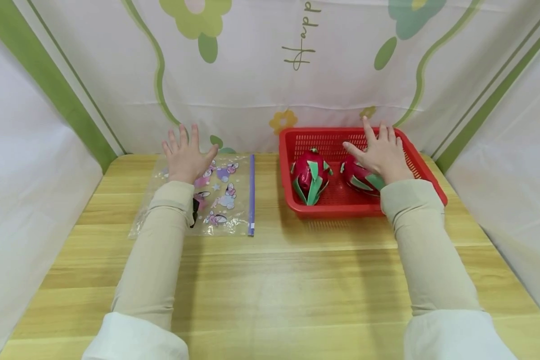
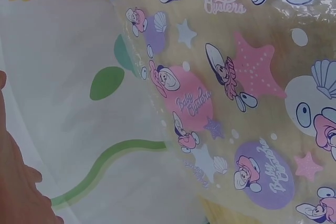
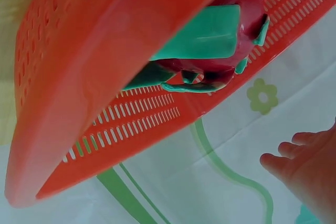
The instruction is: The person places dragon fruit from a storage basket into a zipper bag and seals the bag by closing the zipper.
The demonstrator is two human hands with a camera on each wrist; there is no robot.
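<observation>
My left hand (image 1: pixel 187 157), fingers spread, is held over a clear zip bag (image 1: pixel 227 200) printed with cartoon oysters and a purple slider strip along its right edge. In the left wrist view the bag's starfish and shell prints (image 2: pixel 257 66) fill the right side. With fingers splayed, my right hand (image 1: pixel 382 152) hovers above a red plastic basket (image 1: pixel 342 212). Two dragon fruits lie inside: one dragon fruit (image 1: pixel 312 177) at the left, and another dragon fruit (image 1: pixel 360 175) partly hidden beneath the right hand. Neither hand holds anything.
Bag and basket rest side by side on a wooden table (image 1: pixel 270 290). A white curtain (image 1: pixel 252 70) with flowers and green lines stands right behind them, and white cloth walls (image 1: pixel 22 165) close in both sides.
</observation>
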